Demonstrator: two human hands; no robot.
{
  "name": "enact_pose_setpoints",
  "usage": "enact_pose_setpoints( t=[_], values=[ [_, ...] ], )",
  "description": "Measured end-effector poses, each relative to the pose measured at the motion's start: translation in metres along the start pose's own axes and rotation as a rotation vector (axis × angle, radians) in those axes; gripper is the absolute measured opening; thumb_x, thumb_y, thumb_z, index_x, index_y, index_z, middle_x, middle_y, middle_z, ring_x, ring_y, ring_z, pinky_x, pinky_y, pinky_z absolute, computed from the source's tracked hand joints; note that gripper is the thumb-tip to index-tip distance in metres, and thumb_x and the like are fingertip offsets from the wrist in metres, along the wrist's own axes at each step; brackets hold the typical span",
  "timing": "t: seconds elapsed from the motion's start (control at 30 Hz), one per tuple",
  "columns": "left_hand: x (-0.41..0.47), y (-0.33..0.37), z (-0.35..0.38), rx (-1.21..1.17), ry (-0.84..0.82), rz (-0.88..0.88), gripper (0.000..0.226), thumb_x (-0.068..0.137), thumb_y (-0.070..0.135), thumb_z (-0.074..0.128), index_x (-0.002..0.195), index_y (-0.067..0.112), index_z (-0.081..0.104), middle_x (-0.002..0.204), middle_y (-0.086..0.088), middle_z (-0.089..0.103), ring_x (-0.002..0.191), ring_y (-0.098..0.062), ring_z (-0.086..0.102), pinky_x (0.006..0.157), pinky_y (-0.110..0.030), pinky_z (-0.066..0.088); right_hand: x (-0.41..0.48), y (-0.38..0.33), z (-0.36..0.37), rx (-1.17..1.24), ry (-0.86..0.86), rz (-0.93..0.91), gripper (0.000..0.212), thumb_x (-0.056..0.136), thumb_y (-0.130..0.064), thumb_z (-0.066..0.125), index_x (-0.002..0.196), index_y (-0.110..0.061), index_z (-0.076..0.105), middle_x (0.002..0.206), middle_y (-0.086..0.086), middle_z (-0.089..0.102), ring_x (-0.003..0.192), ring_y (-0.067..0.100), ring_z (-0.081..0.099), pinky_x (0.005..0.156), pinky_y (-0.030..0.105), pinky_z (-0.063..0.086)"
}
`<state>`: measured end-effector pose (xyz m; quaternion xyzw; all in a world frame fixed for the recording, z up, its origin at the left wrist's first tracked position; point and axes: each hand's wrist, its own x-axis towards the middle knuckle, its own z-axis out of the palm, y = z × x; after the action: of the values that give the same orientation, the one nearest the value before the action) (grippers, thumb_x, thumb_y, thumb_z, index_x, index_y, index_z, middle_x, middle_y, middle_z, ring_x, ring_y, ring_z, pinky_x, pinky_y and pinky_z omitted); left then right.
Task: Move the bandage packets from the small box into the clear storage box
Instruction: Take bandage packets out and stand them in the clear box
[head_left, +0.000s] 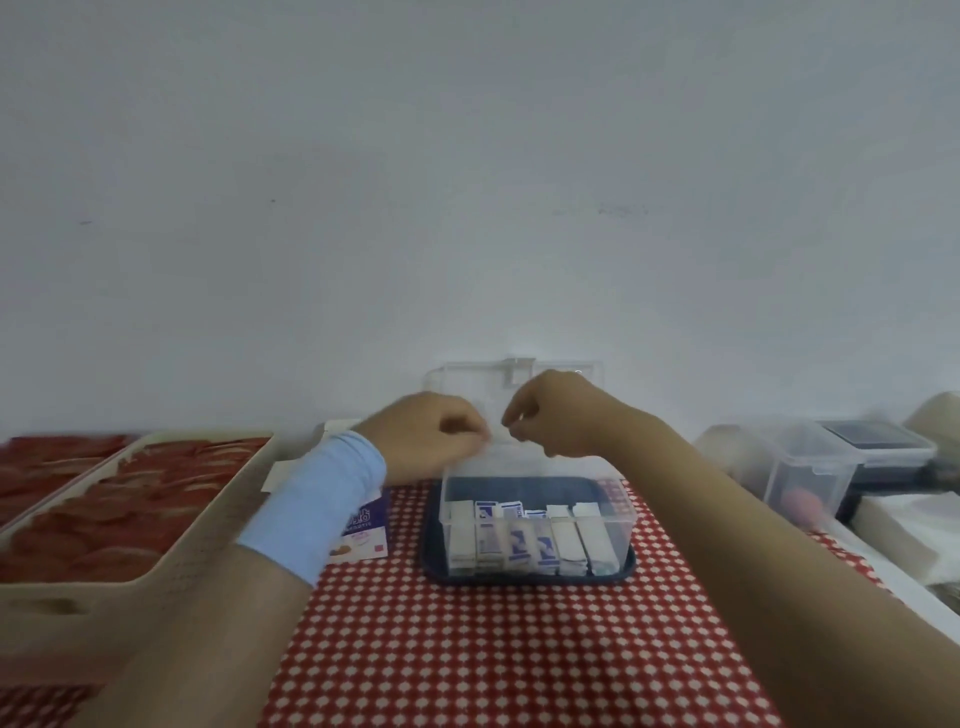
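Observation:
The clear storage box (618, 514) stands open on a dark blue tray (434, 566), its lid (467, 379) upright behind it. Several white and blue bandage packets (519, 540) stand in a row along its near wall. The small purple and white box (366, 525) lies left of the tray, partly under my left wrist. My left hand (431, 436) and right hand (556, 415) hover over the box's far edge. Their curled fingertips almost meet and seem to pinch a small pale packet (488, 439), which is blurred.
A beige tray (171, 561) holding red items fills the left side. A second clear lidded container (810, 467) and white stacked material (904, 525) sit at the right. A red and white checked cloth (493, 649) covers the table, and a white wall stands right behind.

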<state>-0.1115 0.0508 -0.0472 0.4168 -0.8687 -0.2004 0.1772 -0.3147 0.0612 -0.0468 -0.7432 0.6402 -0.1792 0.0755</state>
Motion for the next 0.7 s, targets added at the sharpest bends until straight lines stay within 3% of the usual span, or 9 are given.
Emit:
enact_pose_setpoints(
  t=[0.1,0.2,0.3,0.47,0.7],
  values=[
    [-0.015,-0.037,-0.024,0.034,0.152,-0.127,0.013,0.094,0.028,0.061,0.101,0.028,0.072,0.107,0.012,0.069,0.102,-0.009,0.062,0.095,-0.028,0.046,0.007,-0.036,0.004,0.173,0.056,-0.060,0.018,0.093,-0.021,0.066,0.107,-0.023,0.076,0.103,-0.005,0.072,0.070,-0.001,0.060,0.071,0.019,0.049],
    [-0.031,-0.077,-0.031,0.077,0.235,-0.269,0.015,0.092,0.018,0.061,0.098,0.029,0.070,0.108,0.009,0.068,0.098,-0.010,0.061,0.086,-0.024,0.044,0.018,-0.071,0.022,0.211,0.033,-0.126,0.016,0.093,-0.021,0.066,0.105,-0.023,0.077,0.105,-0.005,0.073,0.084,0.005,0.063,0.080,0.022,0.050],
    [-0.046,-0.108,-0.031,0.098,0.281,-0.348,0.019,0.093,0.013,0.059,0.102,0.025,0.070,0.115,0.004,0.066,0.103,-0.014,0.061,0.091,-0.026,0.045,0.029,-0.097,0.040,0.209,0.018,-0.172,0.016,0.093,-0.020,0.067,0.104,-0.025,0.077,0.107,-0.005,0.073,0.097,0.009,0.065,0.086,0.023,0.049],
    [-0.056,-0.133,-0.022,0.113,0.260,-0.327,0.026,0.097,0.019,0.055,0.117,0.020,0.072,0.123,0.001,0.065,0.109,-0.016,0.061,0.087,-0.023,0.042,0.050,-0.124,0.067,0.032,-0.025,-0.172,0.018,0.092,-0.018,0.068,0.106,-0.026,0.077,0.109,-0.007,0.074,0.099,0.010,0.067,0.093,0.031,0.055],
    [-0.055,-0.148,-0.021,0.027,0.281,-0.286,0.025,0.091,0.021,0.065,0.116,0.025,0.071,0.126,0.005,0.061,0.098,-0.008,0.056,0.087,-0.019,0.037,0.066,-0.137,0.097,-0.335,-0.093,-0.163,0.017,0.093,-0.032,0.067,0.105,-0.032,0.077,0.102,-0.007,0.074,0.091,0.016,0.067,0.083,0.033,0.056]
  ],
)
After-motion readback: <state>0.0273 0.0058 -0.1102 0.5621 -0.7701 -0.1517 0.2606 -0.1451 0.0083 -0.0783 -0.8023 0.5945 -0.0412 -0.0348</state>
